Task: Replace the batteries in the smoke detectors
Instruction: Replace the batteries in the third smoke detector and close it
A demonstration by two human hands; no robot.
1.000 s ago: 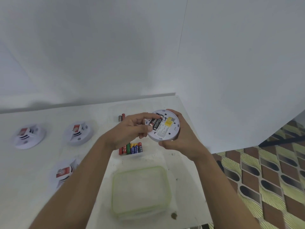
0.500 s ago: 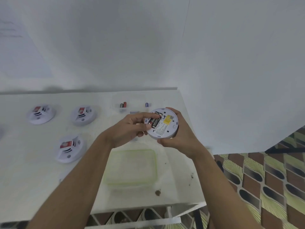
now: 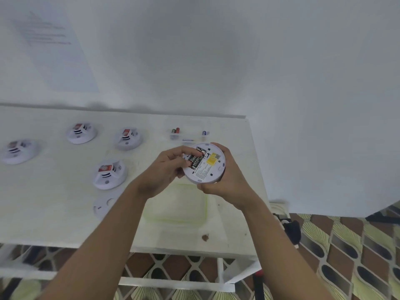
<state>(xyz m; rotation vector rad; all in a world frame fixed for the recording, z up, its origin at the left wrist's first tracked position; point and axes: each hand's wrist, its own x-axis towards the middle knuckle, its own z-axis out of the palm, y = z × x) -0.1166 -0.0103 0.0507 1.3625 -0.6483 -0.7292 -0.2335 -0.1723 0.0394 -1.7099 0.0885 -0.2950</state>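
Note:
My right hand (image 3: 225,182) grips a round white smoke detector (image 3: 207,167) above the table, its back side up with a yellow label. My left hand (image 3: 166,169) has its fingertips curled onto a black battery (image 3: 195,160) lying in the detector's open compartment. Several other white smoke detectors, among them one (image 3: 110,174) nearest my left forearm, stand on the table (image 3: 54,213) to the left. A detached round cover plate (image 3: 104,205) lies near my left forearm.
Loose batteries (image 3: 175,131) lie near the table's back edge, another (image 3: 204,133) to their right. A clear plastic container with a green rim (image 3: 177,204) sits under my hands. White walls rise behind and to the right. Patterned floor shows at the right.
The view tilted down and back, so the table's front edge and frame now show. My hands stay on the detector, the left fingers still working the battery in its compartment.

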